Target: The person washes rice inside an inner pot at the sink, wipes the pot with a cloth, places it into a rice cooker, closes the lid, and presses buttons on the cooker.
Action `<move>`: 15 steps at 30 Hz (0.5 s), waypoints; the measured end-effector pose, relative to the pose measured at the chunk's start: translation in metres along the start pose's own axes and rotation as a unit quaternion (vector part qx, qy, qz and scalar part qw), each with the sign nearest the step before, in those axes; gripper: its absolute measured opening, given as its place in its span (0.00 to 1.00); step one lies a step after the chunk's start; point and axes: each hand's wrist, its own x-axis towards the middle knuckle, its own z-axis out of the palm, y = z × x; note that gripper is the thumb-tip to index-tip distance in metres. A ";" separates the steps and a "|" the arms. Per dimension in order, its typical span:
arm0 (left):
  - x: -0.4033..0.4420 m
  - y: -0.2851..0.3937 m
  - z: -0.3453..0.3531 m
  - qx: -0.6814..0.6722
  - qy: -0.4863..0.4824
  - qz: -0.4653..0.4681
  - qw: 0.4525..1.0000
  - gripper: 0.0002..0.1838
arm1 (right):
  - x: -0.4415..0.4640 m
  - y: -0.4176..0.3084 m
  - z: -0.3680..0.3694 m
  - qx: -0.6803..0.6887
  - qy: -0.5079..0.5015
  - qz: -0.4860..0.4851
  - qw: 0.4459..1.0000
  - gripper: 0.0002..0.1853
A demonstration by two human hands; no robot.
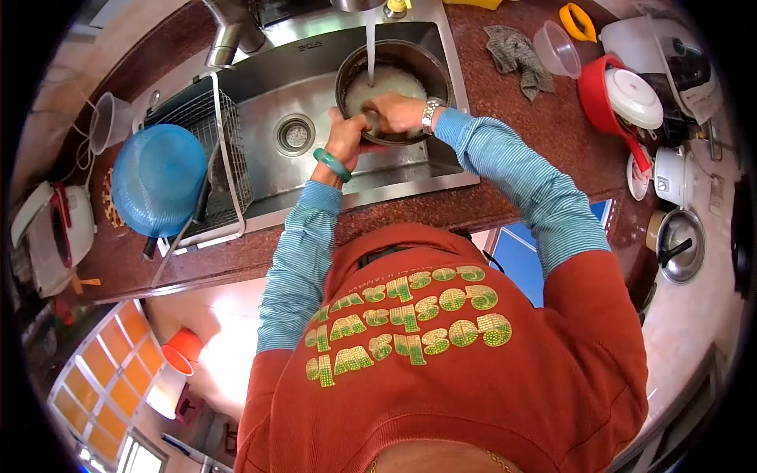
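Currently, the left hand [347, 142] grips the pot [410, 57] while the right hand [398, 113] curls inside it, grip unclear.

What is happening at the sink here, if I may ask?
Someone is working over a pot in the sink, with water running into it. The left hand is at the pot's near rim, and the right hand reaches inside. Whether either holds anything is hard to make out.

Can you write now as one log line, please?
left hand: at pot's edge | right hand: in pot | water: pouring into pot | pot: in sink
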 end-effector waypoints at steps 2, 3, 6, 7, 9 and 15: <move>0.000 -0.003 0.000 -0.006 -0.002 -0.002 1.000 0.23 | 0.000 0.001 -0.001 -0.026 0.087 -0.008 0.996 0.12; -0.003 -0.002 0.000 -0.014 -0.001 -0.002 1.000 0.23 | -0.001 -0.003 -0.007 -0.052 0.173 -0.019 0.983 0.11; -0.012 0.002 0.001 -0.011 0.036 0.004 0.999 0.24 | 0.000 0.002 -0.016 -0.086 -0.006 0.115 0.990 0.15; -0.012 0.003 0.001 -0.012 0.036 0.005 0.999 0.24 | -0.001 -0.006 -0.024 -0.089 -0.107 0.131 0.982 0.18; -0.012 0.001 0.000 -0.024 0.036 -0.004 0.999 0.22 | -0.009 -0.017 -0.022 -0.010 -0.092 0.022 0.995 0.18; -0.006 -0.005 -0.006 -0.020 0.008 -0.018 1.000 0.16 | -0.001 -0.004 -0.016 -0.043 0.021 0.115 0.992 0.14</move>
